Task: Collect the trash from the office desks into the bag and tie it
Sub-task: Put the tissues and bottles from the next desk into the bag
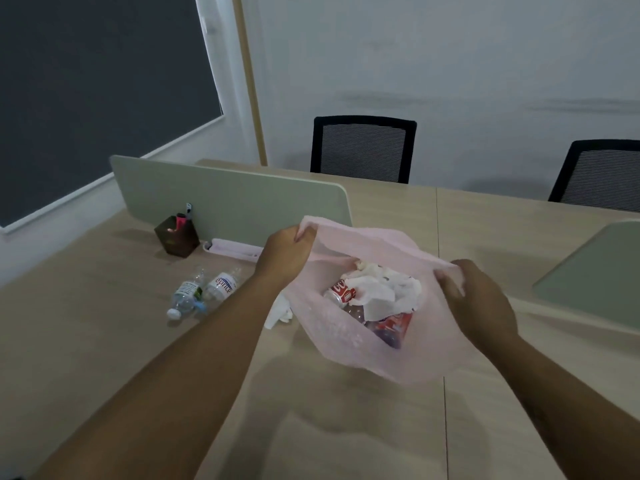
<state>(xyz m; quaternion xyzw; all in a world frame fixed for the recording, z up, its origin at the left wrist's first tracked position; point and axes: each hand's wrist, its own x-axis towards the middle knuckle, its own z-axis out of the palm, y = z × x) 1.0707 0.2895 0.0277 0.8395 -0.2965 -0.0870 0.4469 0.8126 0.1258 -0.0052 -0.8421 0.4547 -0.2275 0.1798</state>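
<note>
A thin pink plastic bag [339, 341] hangs open above the wooden desk [104, 341]. My left hand [287, 252] pinches its rim at the far left, and my right hand [478, 299] grips the rim at the right. Inside the bag lie crumpled white tissues [384, 289], a red soda can [341, 292] and a red wrapper [394, 325]. Two clear plastic bottles [204, 292] lie on the desk to the left of my left forearm. A crumpled white tissue [278, 311] rests on the desk, partly hidden behind the bag and my arm.
A dark pen holder [176, 237] with a pink marker stands by the pale green divider [228, 209], with a rolled pink item [235, 247] at its foot. A second divider [595, 278] is at the right. Two black mesh chairs [362, 148] stand behind the desk.
</note>
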